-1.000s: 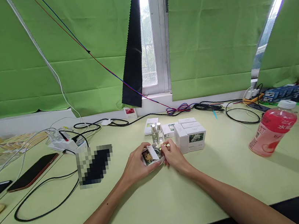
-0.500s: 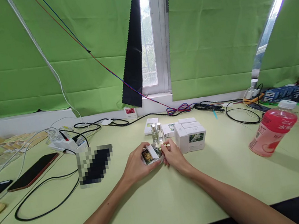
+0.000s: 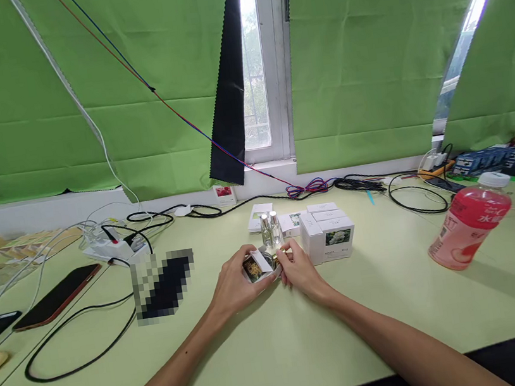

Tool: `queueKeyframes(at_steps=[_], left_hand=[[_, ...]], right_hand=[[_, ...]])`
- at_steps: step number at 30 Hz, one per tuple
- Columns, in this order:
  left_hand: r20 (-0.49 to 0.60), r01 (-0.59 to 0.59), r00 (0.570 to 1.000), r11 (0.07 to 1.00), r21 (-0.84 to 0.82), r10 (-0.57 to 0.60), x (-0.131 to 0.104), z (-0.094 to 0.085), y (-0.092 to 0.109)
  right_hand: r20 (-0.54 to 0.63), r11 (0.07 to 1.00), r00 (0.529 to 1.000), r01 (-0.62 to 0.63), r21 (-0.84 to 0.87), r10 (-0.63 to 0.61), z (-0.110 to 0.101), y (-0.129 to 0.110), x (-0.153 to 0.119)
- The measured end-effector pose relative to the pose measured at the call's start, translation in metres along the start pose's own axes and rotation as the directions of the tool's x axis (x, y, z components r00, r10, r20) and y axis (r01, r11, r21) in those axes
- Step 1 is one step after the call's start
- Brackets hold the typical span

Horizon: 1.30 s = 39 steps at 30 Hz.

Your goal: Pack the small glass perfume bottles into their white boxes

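Observation:
My left hand [image 3: 235, 285] is closed around a small white box [image 3: 255, 268] with a flower picture on it, tilted above the table. At the box's right end a white flap stands up. My right hand [image 3: 303, 273] pinches a small glassy thing with a gold-coloured part [image 3: 276, 256] at that end; the fingers hide most of it. Just behind the hands, two slim clear glass bottles [image 3: 266, 232] with shiny caps stand upright side by side. Right beside my right hand is a group of white boxes [image 3: 329, 240] with a white-flower picture.
Behind the bottles lie more white cartons [image 3: 259, 216]. A pink drink bottle [image 3: 470, 224] stands at the right. Phones [image 3: 58, 296], a power strip [image 3: 116, 243] and a looped black cable [image 3: 75, 308] are at the left. Bundled cables [image 3: 359, 184] run along the wall.
Both hands stay almost in place. The white box and the thing in my right fingers have shifted only very slightly against each other.

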<state>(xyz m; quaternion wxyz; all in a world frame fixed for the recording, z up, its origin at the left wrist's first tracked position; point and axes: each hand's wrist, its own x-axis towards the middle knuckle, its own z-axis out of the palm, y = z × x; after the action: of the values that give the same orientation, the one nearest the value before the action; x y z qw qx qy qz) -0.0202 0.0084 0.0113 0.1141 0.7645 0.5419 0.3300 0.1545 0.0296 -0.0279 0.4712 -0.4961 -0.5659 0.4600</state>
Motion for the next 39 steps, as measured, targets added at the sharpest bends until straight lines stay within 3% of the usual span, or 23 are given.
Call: queueKeyframes(at_steps=[11,39], left_hand=[[-0.017,-0.009,1.000,1.000,-0.021,0.008,0.000,0.000,0.000],[0.086,-0.066,0.994,0.996,-0.062,0.071,0.000,-0.008,-0.002]], right_hand=[[-0.004,1.000,1.000,0.003,-0.006,-0.003,-0.001,-0.004,-0.003],[0.012,0.998,0.998,0.062,0.000,-0.062,0.001,0.004,0.000]])
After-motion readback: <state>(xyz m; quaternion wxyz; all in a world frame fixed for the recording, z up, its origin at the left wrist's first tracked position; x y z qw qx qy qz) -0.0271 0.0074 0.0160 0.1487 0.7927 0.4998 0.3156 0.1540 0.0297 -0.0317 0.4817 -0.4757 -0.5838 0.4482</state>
